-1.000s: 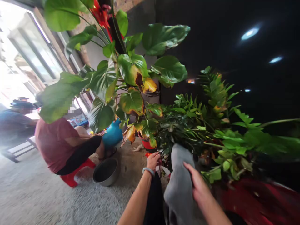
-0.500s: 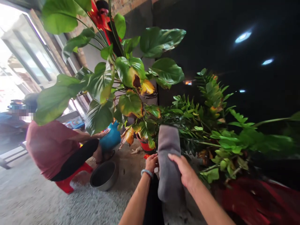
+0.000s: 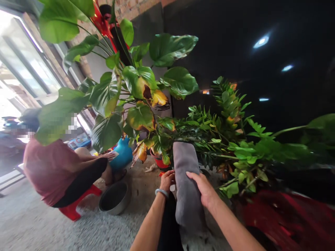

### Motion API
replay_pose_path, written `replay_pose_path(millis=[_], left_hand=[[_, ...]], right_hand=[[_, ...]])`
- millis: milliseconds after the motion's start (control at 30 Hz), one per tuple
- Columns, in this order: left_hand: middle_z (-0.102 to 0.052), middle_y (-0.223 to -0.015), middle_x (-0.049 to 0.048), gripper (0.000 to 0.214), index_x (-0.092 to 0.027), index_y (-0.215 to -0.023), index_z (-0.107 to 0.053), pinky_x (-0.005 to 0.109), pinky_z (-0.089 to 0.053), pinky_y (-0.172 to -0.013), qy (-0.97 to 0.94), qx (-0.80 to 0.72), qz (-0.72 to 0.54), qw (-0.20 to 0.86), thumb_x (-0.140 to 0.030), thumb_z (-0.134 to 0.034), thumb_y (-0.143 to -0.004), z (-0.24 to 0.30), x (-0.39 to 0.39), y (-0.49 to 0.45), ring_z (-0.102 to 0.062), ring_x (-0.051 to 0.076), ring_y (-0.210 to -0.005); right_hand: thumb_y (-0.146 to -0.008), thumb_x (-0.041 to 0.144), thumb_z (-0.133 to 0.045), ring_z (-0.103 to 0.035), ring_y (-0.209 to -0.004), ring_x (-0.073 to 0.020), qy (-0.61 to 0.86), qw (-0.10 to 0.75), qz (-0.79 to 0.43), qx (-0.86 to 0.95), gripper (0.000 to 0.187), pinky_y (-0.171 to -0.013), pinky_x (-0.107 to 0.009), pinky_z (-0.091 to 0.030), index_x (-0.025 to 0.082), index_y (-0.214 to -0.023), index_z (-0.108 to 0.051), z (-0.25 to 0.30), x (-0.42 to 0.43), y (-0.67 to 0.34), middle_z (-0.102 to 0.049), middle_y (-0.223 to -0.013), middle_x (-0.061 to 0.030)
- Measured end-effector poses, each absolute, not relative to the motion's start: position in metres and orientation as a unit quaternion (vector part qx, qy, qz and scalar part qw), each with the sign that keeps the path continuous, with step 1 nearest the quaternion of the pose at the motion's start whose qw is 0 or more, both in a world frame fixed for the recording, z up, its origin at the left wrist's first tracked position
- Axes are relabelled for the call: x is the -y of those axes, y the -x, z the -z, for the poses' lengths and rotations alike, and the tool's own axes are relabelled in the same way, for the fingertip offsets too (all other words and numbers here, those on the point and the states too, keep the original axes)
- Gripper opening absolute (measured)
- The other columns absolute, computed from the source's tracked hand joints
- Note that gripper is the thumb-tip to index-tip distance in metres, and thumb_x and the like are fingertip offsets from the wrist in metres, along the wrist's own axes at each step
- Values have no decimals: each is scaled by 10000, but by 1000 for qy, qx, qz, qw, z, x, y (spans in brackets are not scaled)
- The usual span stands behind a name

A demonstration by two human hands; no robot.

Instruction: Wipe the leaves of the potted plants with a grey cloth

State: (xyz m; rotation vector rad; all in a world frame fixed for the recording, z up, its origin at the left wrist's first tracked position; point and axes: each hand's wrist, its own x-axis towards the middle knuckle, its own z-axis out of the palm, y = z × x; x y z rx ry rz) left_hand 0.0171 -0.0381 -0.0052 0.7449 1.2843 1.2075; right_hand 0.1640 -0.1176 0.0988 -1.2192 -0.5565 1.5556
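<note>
A grey cloth (image 3: 186, 157) is gripped at its right edge by the right hand (image 3: 205, 190), before leafy plants (image 3: 244, 151); beside its left edge, the left hand's (image 3: 166, 180) grip cannot be told.

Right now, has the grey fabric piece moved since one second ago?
Yes. Judged against the red pot, the upper end of the grey fabric piece is now further left in the view, nearer the pot, and higher.

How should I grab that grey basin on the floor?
Probably hold the basin by its rim, coming from the right: its open top leaves that edge free to hook over, while the red stool crowds its left side.
</note>
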Motion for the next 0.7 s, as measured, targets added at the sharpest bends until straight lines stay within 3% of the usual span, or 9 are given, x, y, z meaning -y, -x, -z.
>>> replay_pose_path(millis=[233,367,533,700], left_hand=[[-633,-660,-10,359,-123,-988,-680,187,-447,-477,-279,-560,-567,536,-155,-790,-648,-5,41,-6,-535,75,-497],[-692,-825,62,488,-130,-997,-683,225,-494,-538,-240,-526,-630,518,-264,-864,-564,-11,79,-6,-593,109,-587],[-721,-1110,150,684,-196,-1084,-729,342,-538,-807,-288,-459,-539,644,-525,-878,-504,-20,163,-28,-671,284,-980],[-753,-1044,107,664,-188,-1047,-748,381,-483,-980,-312,-457,-539,635,-538,-884,-500,-32,197,-48,-649,326,-1075]], right_hand=[[-455,410,-731,-672,-736,-288,576,473,-634,207,273,-673,-378,-505,212,-635,-675,-35,175,-169,-710,-632,-32],[-461,357,-762,-680,-847,-305,579,502,-608,208,290,-748,-387,-519,215,-709,-713,-16,190,-182,-751,-740,-31],[-444,332,-762,-690,-795,-316,548,528,-617,201,336,-738,-404,-530,217,-747,-673,-27,187,-175,-746,-714,-37],[-479,420,-752,-686,-849,-347,578,515,-556,302,328,-786,-410,-515,211,-718,-667,-26,192,-150,-745,-767,-91]])
